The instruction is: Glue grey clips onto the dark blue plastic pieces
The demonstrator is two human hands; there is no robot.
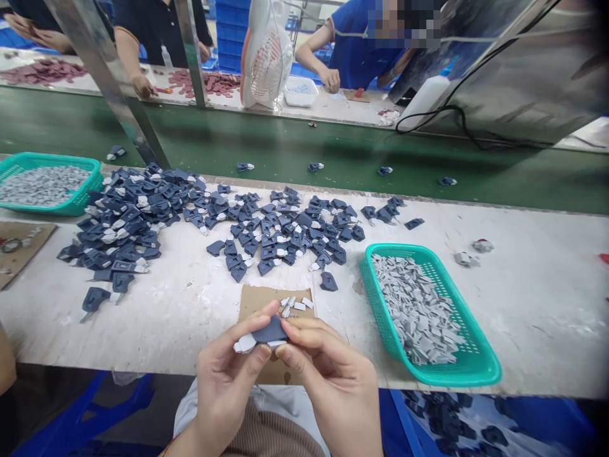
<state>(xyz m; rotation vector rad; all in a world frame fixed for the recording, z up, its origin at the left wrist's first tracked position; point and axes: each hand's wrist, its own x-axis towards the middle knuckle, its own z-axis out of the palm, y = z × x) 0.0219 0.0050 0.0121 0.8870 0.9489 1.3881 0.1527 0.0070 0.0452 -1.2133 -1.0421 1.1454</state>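
Observation:
Between my two hands is a small dark blue plastic part (269, 331) with white pieces at its left end and along its underside. My left hand (228, 368) pinches its left side, thumb below and fingers above. From the right, my right hand (328, 368) grips the other end in the same way, and the thumbs almost meet. Under the hands lies a brown cardboard piece (252, 301), with several small white pieces (295, 304) on it. Beyond it, many blue plastic parts (280, 235) are spread over the white table (190, 317).
A green basket (380, 317) of small grey-white pieces stands at right; another green basket (92, 190) is at far left. A big heap of blue parts (128, 216) lies left. Behind runs a green conveyor belt (200, 136) carrying spaced parts. Co-workers sit across, near a fan (269, 57).

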